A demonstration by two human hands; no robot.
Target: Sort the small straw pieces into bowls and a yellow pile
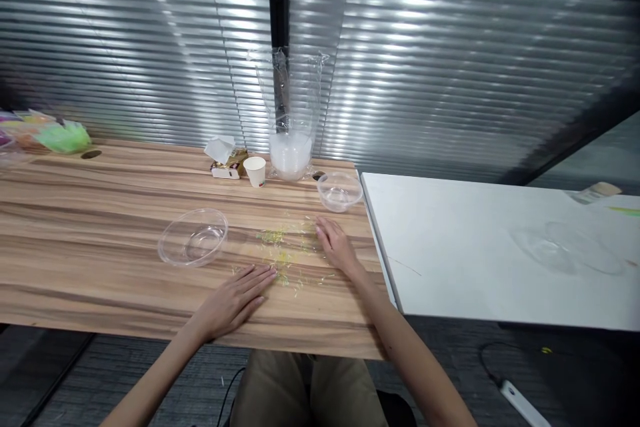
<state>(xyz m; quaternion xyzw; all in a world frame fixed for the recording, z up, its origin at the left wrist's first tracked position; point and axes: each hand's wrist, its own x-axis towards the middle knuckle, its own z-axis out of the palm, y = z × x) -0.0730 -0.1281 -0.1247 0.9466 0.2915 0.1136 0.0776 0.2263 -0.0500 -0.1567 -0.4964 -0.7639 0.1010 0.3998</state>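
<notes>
Thin yellow-green shreds point(283, 258) lie scattered on the wooden table point(125, 293) between my two hands. My left hand point(237, 299) rests flat at their lower left edge, its fingers stretched out and its fingertips touching the nearest bits. On the upper right side of the shreds is my right hand point(336, 245), lying on the table with fingers extended and nothing visible in it. A clear round plastic bowl point(194, 238) stands to the left of the shreds. Behind my right hand stands another clear bowl point(340, 192).
At the back are a tissue pack point(227, 165), a paper cup point(255, 171) and a clear bag with stacked bowls point(291, 153). Colourful bags point(63, 137) lie far left. A white table point(465, 247) adjoins on the right, bearing clear plastic items point(550, 248).
</notes>
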